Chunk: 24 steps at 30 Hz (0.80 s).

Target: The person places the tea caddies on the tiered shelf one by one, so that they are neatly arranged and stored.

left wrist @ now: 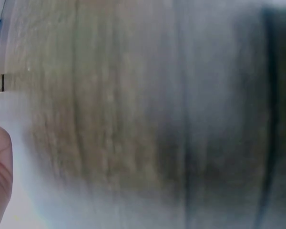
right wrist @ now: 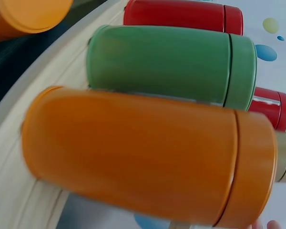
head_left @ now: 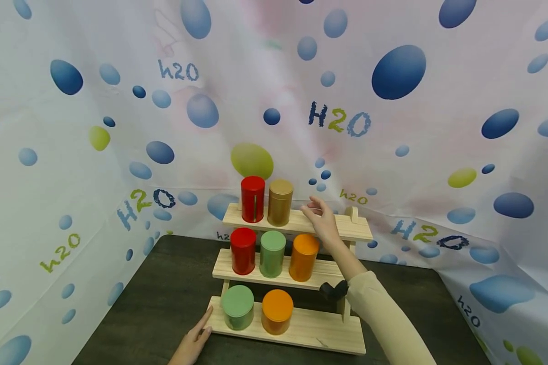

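A three-tier wooden shelf stand (head_left: pixel 317 324) holds lidded canisters. My left hand (head_left: pixel 189 344) rests its fingers at the left end of the bottom tier, beside a green canister (head_left: pixel 238 306); an orange canister (head_left: pixel 277 312) stands to the right of that one. My right hand (head_left: pixel 321 215) hovers by the top tier with fingers loosely bent and nothing in them. To its left are a gold canister (head_left: pixel 280 203) and a red canister (head_left: pixel 253 199). Below it, the middle tier bears another red canister (head_left: pixel 243 251), another green canister (right wrist: pixel 167 67) and another orange canister (right wrist: pixel 143 157).
The stand sits on a dark table (head_left: pixel 164 284). Behind and beside it hangs a white curtain (head_left: pixel 274 76) printed with blue and green drops and H2O lettering. A small black object (head_left: pixel 334 291) shows by my right wrist. The left wrist view is mostly blurred tabletop (left wrist: pixel 133 114).
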{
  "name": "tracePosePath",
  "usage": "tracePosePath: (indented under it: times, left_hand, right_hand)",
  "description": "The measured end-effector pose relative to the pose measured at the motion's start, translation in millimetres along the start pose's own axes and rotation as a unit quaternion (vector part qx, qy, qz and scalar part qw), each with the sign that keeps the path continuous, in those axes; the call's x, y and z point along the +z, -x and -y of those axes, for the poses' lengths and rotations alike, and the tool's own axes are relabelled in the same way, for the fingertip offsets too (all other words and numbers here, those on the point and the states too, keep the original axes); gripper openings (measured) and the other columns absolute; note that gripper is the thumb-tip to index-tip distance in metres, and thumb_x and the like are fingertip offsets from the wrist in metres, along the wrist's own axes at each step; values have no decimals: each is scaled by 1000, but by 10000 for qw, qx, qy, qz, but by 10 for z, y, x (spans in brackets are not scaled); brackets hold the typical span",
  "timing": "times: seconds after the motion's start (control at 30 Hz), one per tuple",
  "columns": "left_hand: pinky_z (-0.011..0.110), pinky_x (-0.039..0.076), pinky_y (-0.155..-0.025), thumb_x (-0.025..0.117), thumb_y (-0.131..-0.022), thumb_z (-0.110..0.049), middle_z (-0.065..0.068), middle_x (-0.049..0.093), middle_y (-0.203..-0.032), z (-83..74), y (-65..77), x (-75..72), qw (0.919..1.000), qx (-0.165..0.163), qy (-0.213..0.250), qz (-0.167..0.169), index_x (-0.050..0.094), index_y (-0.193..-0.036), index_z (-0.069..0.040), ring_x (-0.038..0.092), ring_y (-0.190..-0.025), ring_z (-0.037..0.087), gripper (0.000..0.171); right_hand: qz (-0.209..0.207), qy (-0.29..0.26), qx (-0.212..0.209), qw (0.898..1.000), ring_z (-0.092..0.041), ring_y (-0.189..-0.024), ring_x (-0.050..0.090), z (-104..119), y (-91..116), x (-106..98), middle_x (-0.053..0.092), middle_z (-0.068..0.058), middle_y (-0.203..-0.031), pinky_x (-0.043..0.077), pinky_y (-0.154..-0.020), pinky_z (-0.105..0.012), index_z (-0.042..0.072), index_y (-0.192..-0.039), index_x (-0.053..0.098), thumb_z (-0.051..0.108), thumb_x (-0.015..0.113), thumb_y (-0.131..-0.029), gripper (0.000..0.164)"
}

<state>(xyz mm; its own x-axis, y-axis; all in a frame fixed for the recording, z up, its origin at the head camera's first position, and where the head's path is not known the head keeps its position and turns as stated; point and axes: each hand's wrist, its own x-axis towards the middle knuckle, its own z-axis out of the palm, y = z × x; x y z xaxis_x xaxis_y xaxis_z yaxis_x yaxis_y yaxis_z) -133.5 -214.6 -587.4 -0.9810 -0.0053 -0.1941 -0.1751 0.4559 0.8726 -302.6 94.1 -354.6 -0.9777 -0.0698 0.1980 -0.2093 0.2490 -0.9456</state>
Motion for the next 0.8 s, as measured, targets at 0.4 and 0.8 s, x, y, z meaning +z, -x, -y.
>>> tracePosePath:
  times: [0.4,0.8]
  left_hand:
    - [20,29,-41,55,-91,-23,-8,30,-47,-42,134,-50,9981,183,-591,50,33,-138,3,25,-41,5,58]
    - [29,35,-44,56,-89,-38,0,47,-62,-354,183,-210,9579,284,-2596,-1190,59,-118,-5,42,-49,14,45]
  right_hand:
    - [-159,241,-34,9996,-27,-105,49,-314,272,-294,52,-20,-117,43,-82,-21,-1,-130,46,15,56,-91,43]
    - [-44,547,47,9985,-27,-111,46,-576,678,-538,49,-19,-124,42,-74,-24,2,-132,44,24,52,-94,45]
